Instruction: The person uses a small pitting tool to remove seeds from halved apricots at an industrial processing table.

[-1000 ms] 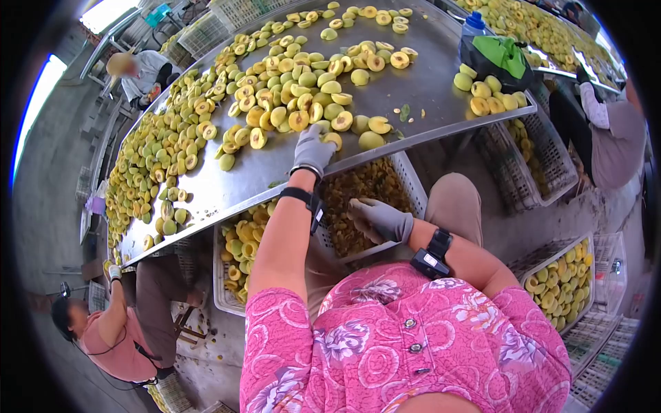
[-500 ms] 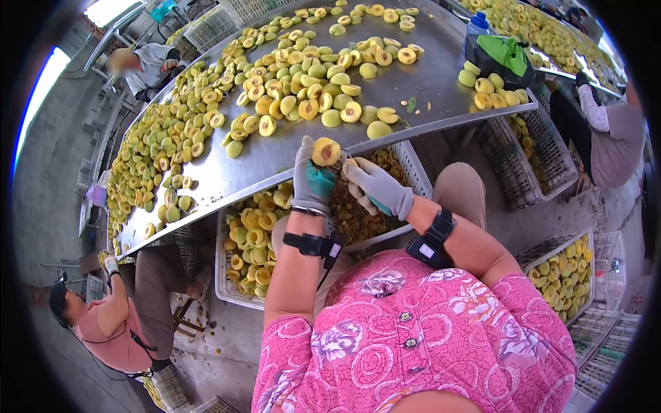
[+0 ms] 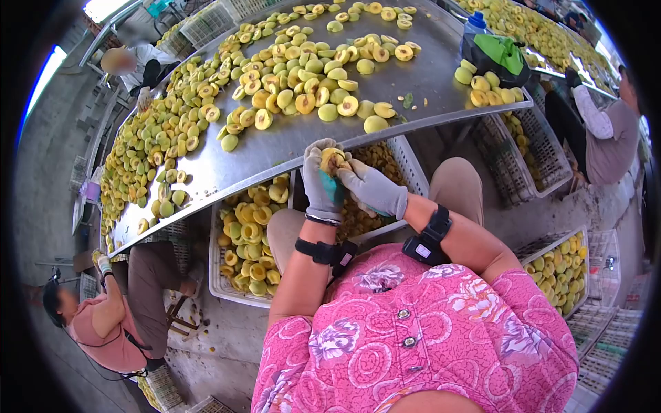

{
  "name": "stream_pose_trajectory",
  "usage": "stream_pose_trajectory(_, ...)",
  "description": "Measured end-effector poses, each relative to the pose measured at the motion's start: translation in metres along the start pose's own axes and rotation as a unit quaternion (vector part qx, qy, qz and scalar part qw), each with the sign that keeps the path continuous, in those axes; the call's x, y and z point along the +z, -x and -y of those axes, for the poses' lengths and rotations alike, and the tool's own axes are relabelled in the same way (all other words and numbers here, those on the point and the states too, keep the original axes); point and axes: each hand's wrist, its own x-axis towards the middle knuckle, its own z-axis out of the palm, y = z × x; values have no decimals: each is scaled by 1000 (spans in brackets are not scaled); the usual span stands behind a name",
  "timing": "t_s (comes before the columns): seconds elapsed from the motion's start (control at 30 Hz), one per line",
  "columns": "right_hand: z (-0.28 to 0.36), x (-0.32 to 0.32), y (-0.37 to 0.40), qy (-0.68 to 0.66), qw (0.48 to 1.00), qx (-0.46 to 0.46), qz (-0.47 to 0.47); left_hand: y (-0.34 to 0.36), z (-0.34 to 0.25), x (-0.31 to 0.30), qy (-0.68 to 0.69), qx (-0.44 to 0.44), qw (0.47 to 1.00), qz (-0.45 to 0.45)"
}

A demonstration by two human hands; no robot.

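My left hand, in a grey and green glove, is closed around a yellow peach half, its cut face turned to my right hand. My right hand, gloved in grey, is closed with its fingertips against the fruit; what it grips is hidden. Both hands are just off the table's near edge, above a crate of brownish scraps. Many more peach halves lie on the metal table, several with brown centres showing.
A crate of hollowed halves stands left of my knees. Other fruit crates are at the right. A black and green bag and a blue-capped bottle rest on the table. Co-workers sit at left, far left and right.
My left hand has turned and moved slightly right, tipping the peach half toward my right hand. My right fingertips now press against it. The far-left co-worker's hand has reached to the fruit.
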Motion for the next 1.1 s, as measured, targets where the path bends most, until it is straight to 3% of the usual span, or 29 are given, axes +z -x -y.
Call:
stream_pose_trajectory(0.07,-2,1,0,9,1000,7,5,2,3,3,-62,55,997,1)
stream_pose_trajectory(0.2,1,1,5,9,1000,19,22,4,-3,9,-68,30,997,-35)
stream_pose_trajectory(0.27,5,1,8,4,997,43,64,4,-10,6,9,-38,997,63)
stream_pose_trajectory(0.4,-1,1,7,-29,994,59,91,9,-12,10,-8,-52,999,14)
stream_pose_trajectory(0.47,-1,1,9,-67,988,85,108,13,-14,14,-151,-11,988,-22)
stream_pose_trajectory(0.5,-3,0,8,-67,988,86,109,14,-16,15,-151,-11,988,-24)
stream_pose_trajectory(0.57,-4,-6,6,-165,953,173,186,16,-21,15,-101,-49,994,15)
stream_pose_trajectory(0.6,-4,-7,6,-165,952,175,188,17,-23,13,-100,-49,994,13)
stream_pose_trajectory(0.67,-4,-8,5,-237,913,233,235,19,-28,8,-231,-12,971,65)
stream_pose_trajectory(0.7,-8,-8,4,-237,912,234,238,22,-29,6,-232,-12,971,62)
stream_pose_trajectory(0.83,-28,-6,-4,-358,829,241,357,32,-30,-3,-203,-28,977,61)
stream_pose_trajectory(0.9,-34,-3,-7,-397,794,244,390,36,-30,-3,-79,-61,994,51)
stream_pose_trajectory(0.97,-39,0,-11,-440,754,243,422,39,-32,-6,-65,-67,995,25)
stream_pose_trajectory(1.1,-40,8,-13,-457,735,260,428,46,-38,-19,8,-96,995,-28)
